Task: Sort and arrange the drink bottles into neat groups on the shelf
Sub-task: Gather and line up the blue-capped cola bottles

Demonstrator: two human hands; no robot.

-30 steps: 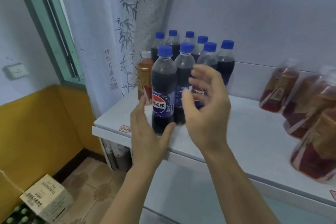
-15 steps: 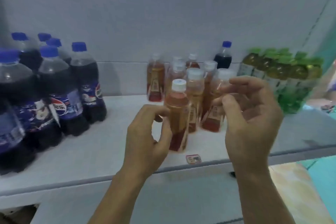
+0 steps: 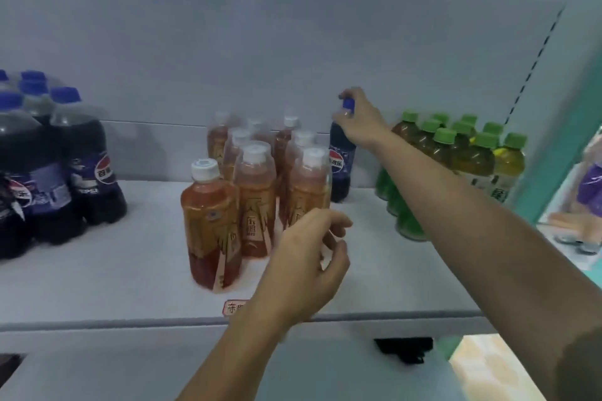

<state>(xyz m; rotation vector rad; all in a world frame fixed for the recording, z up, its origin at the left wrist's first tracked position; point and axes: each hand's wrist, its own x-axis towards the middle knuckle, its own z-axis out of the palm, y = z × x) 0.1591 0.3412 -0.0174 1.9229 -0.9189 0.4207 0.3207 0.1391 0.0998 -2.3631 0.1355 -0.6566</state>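
Note:
A lone cola bottle with a blue cap stands at the back of the white shelf, between the tea bottles and the green-capped bottles. My right hand grips its neck and cap. Several orange tea bottles with white caps stand in the middle; one tea bottle stands apart at the front left of that group. My left hand hovers in front of the tea group with loosely curled fingers and holds nothing. Several cola bottles are grouped at the far left.
Green-capped tea bottles cluster at the right end by the teal shelf post. A price tag sticks to the shelf's front edge. Another person's hand shows at the far right.
My right hand has reached to the back and taken the lone cola bottle by its neck. My left hand has let go of the front tea bottle and moved right. The view came closer.

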